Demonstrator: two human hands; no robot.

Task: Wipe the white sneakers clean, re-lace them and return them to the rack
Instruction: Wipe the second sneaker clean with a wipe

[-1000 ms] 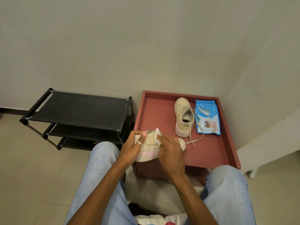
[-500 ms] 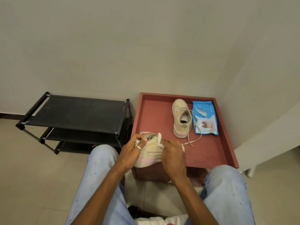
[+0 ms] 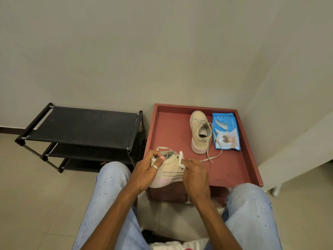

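1. My left hand [image 3: 146, 170] grips the shoe [image 3: 170, 166] at its heel end. The thumb curls over the collar, and there is a ring [image 3: 155, 167] on one finger.
2. My right hand [image 3: 195, 175] is curled round a white wipe [image 3: 181, 158], pinching it and pressing it against the shoe's upper near the opening. This hand hides the toe.
3. The shoe is tilted in my grip with its sole edge nearest me. It sits over the near left corner of the red table [image 3: 171, 127], above my knees.
4. The other shoe [image 3: 199, 132] stands upright on the table, toe toward the wall, well apart from the held one.
5. Its lace [image 3: 210, 156] hangs loose down its right side and trails across the table toward my right hand.
6. A blue pack [image 3: 226, 134] lies flat just beside that shoe on its right, and the lace crosses the pack's left edge.
7. The black rack [image 3: 81, 123] stands left of the table, against the wall.
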